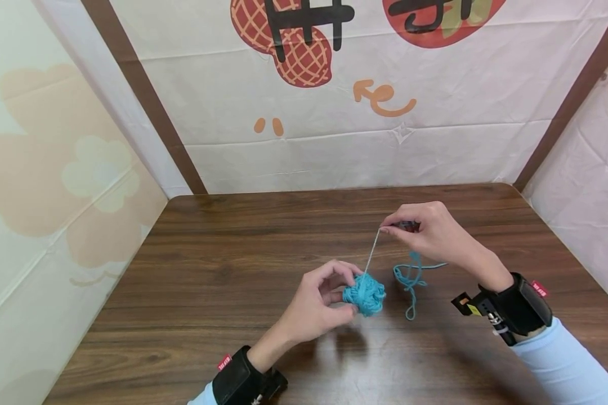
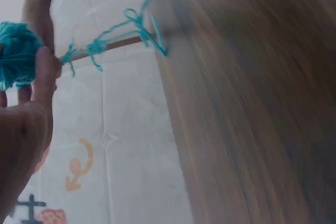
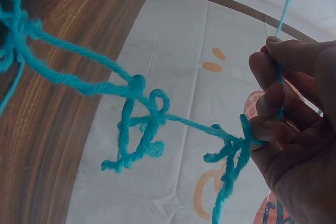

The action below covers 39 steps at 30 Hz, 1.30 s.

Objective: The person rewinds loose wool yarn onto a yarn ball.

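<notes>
My left hand (image 1: 324,301) grips a ball of turquoise yarn (image 1: 367,295) between thumb and fingers, above the table. From the ball a taut strand (image 1: 372,250) runs up to my right hand (image 1: 433,233), which pinches it between thumb and forefinger. In the right wrist view the strand (image 3: 286,6) passes down through the curled fingers. Below that hand hangs a loose, knotted length of yarn (image 1: 410,275). Its loops and knots (image 3: 79,85) show closely in the right wrist view. In the left wrist view the ball (image 2: 20,56) is cut off by the frame's edge.
The brown wood-grain table (image 1: 208,270) lies under both hands. A white printed cloth (image 1: 208,84) hangs behind it, with more cloth (image 1: 30,169) along the left side and on the right. Black bands with cameras (image 1: 524,306) sit on the wrists.
</notes>
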Each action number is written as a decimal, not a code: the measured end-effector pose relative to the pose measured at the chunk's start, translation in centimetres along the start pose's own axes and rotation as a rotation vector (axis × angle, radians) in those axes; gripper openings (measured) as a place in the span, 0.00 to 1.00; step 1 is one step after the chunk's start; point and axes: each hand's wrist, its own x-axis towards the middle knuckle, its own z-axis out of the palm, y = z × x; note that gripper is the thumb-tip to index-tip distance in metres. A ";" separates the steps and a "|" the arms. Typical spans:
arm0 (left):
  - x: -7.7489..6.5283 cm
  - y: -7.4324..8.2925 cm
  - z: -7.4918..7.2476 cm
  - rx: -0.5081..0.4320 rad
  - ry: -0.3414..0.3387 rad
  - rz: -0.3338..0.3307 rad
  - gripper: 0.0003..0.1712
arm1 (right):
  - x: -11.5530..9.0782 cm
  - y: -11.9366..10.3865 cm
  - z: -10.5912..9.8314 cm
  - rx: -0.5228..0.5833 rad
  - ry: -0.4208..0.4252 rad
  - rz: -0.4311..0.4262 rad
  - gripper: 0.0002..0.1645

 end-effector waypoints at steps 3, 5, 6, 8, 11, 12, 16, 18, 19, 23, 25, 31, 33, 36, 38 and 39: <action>0.2 0.3 -0.3 -0.175 0.074 0.022 0.16 | -0.2 0.2 0.5 0.010 -0.014 0.007 0.09; 0.4 0.6 -0.4 -0.264 0.147 0.007 0.17 | -0.4 0.2 0.9 0.017 -0.032 0.006 0.09; 0.5 0.8 -0.5 -0.297 0.185 -0.006 0.17 | -0.5 0.2 1.1 0.023 -0.044 0.002 0.09; 0.6 1.1 -0.6 -0.354 0.262 -0.034 0.17 | -0.7 0.0 1.6 0.038 -0.070 -0.014 0.09; 0.9 1.3 -0.6 -0.406 0.374 -0.065 0.16 | -1.0 -0.8 2.5 0.054 -0.117 -0.046 0.09; 0.9 1.3 -0.6 -0.411 0.407 -0.068 0.16 | -1.1 -1.1 2.8 0.056 -0.133 -0.057 0.08; 1.2 1.1 -0.6 -0.364 0.525 -0.062 0.17 | -1.2 -2.8 3.9 0.038 -0.190 -0.102 0.06; 1.3 0.9 -0.6 -0.311 0.561 -0.055 0.18 | -1.2 -3.8 4.2 0.024 -0.211 -0.117 0.06; 1.3 0.8 -0.6 -0.274 0.573 -0.048 0.18 | -1.2 -4.2 4.3 0.015 -0.219 -0.123 0.05; 1.3 0.6 -0.5 -0.111 0.578 0.001 0.18 | -1.2 -5.7 4.4 -0.029 -0.235 -0.137 0.06; 1.2 0.5 -0.4 -0.024 0.561 0.037 0.19 | -1.2 -6.2 4.3 -0.052 -0.232 -0.144 0.08; 0.9 0.1 -0.3 0.222 0.457 0.097 0.19 | -1.2 -7.1 3.9 -0.059 -0.205 -0.164 0.10; 0.8 0.0 -0.2 0.289 0.418 0.097 0.19 | -1.1 -7.2 3.7 -0.066 -0.193 -0.177 0.11; 0.7 -0.1 -0.1 0.350 0.368 0.091 0.19 | -1.0 -7.4 3.4 -0.079 -0.178 -0.197 0.12; 0.6 -0.1 -0.1 0.380 0.340 0.084 0.19 | -1.0 -7.4 3.2 -0.083 -0.168 -0.209 0.11; 0.6 -0.1 0.0 0.391 0.327 0.078 0.19 | -1.0 -7.3 3.1 -0.084 -0.162 -0.214 0.11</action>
